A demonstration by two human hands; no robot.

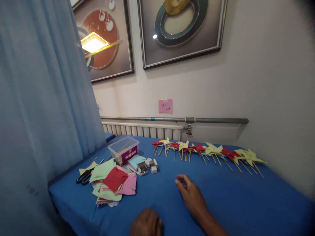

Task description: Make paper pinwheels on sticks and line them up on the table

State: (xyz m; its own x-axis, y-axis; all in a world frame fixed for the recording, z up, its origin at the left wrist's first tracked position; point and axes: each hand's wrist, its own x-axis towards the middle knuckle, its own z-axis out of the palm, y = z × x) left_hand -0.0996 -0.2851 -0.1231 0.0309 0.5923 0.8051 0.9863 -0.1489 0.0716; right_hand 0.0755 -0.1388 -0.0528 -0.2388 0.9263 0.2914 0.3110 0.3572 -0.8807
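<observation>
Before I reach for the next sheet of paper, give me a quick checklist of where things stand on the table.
1. Right hand free: ok, it rests on the blue tablecloth, fingers curled, nothing visibly held.
2. Left hand free: cannot tell, it is half out of view at the bottom edge.
3. Paper squares within sight: ok, a loose pile with a red sheet on top.
4. Scissors located: ok, lying left of the pile, partly under a sheet.
5. Sticks available: ok, some lie in the clear plastic box.
6. Finished pinwheels out of the way: ok, laid in a row along the far side.
</observation>
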